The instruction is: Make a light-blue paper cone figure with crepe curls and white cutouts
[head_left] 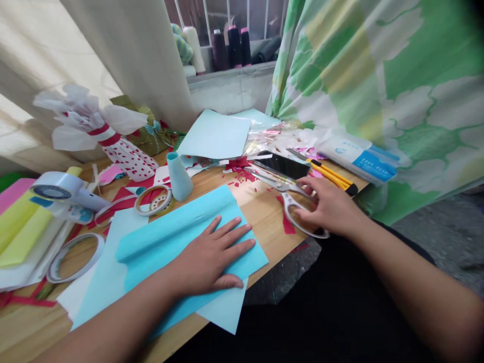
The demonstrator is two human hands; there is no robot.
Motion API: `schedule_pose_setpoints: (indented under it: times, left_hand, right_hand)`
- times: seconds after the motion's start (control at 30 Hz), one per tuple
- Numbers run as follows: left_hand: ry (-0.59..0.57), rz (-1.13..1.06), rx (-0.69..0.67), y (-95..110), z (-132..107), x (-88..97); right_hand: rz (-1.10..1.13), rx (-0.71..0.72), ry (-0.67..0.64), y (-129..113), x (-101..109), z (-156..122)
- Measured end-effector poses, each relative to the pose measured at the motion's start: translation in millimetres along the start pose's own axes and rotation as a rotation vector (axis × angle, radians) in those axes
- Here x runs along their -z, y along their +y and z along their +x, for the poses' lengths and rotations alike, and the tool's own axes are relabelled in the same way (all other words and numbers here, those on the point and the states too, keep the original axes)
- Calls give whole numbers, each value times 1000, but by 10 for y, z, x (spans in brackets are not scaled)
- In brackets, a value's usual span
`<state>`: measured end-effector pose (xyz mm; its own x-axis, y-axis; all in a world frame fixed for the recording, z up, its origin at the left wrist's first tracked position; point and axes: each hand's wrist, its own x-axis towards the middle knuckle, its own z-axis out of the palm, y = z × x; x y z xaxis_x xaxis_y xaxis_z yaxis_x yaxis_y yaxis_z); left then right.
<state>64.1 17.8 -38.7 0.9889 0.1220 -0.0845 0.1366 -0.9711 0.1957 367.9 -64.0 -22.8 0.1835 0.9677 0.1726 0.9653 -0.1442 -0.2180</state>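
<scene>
My left hand (pixel 212 257) lies flat, fingers spread, on a folded sheet of blue crepe paper (pixel 166 237) that rests on a paler blue sheet (pixel 102 272) on the wooden table (pixel 264 212). My right hand (pixel 328 206) is at the table's right edge with its fingers curled over the white handles of a pair of scissors (pixel 291 199), which lie on the table with the blades pointing left and back. A black phone (pixel 283 165) lies just behind the scissors.
A small blue paper cone (pixel 178 176), rolls of tape (pixel 153 200) (pixel 73 257), a white tape dispenser (pixel 64 194), a yellow utility knife (pixel 330 176), red paper scraps (pixel 245 174), yellow and pink sheets (pixel 18 222), a paper-wrapped bouquet (pixel 113 141), and curtains behind.
</scene>
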Motion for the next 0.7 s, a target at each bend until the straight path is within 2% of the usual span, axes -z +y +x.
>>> schedule_pose_setpoints:
  times: [0.07, 0.2, 0.33, 0.5, 0.7]
  left_hand:
    - [-6, 3, 4, -5, -4, -11]
    - [-19, 15, 0, -11, -4, -23]
    - [-18, 25, -12, -4, 9, -8]
    - [-46, 57, -11, 7, 26, 17]
    - [-75, 82, -10, 10, 30, 28]
  right_hand:
    - [102, 86, 43, 163, 94, -164]
    - [76, 373, -114, 504, 238, -502]
    - [102, 523, -250, 720, 282, -690]
    - [70, 597, -285, 788, 254, -674]
    - [56, 706, -288, 712, 182, -535]
